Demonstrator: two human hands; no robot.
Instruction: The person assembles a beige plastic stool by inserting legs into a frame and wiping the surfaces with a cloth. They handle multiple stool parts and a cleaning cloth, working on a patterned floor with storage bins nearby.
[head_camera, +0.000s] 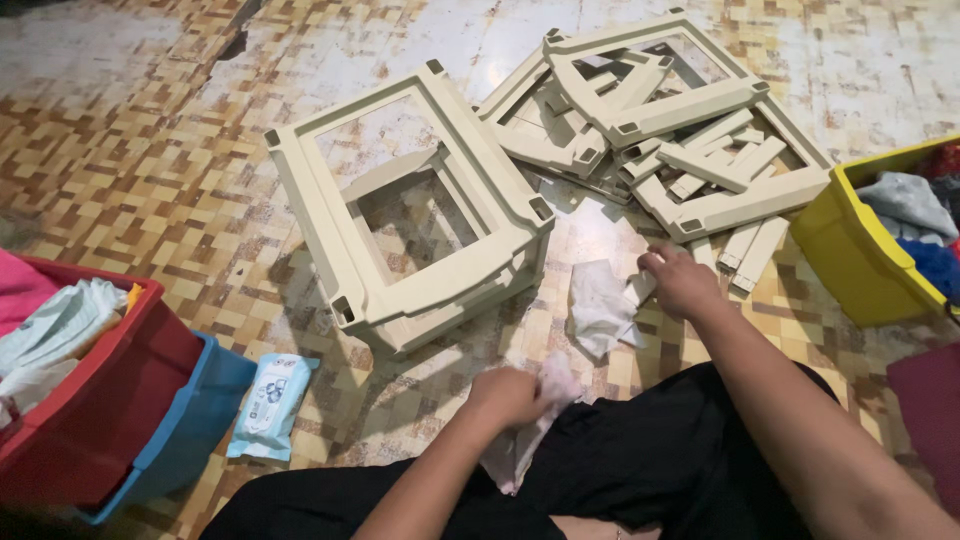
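Note:
I sit on a patterned tile floor in black clothing. My left hand (510, 393) is closed around a crumpled pinkish-white wipe (535, 430) over my lap. My right hand (680, 280) reaches forward and pinches the edge of a white wipe (600, 308) lying on the floor. Just ahead stands an assembled cream plastic frame unit (410, 210), a stack of two square frames joined by posts. Behind my right hand lies a pile of loose cream frames and posts (670, 120).
A red bin (100, 400) of clothes sits at left, with a blue bin (190, 425) beside it and a light-blue wipe pack (270, 400) on the floor. A yellow bin (870, 250) of clothes stands at right. Dark red cloth (930, 410) lies at the right edge.

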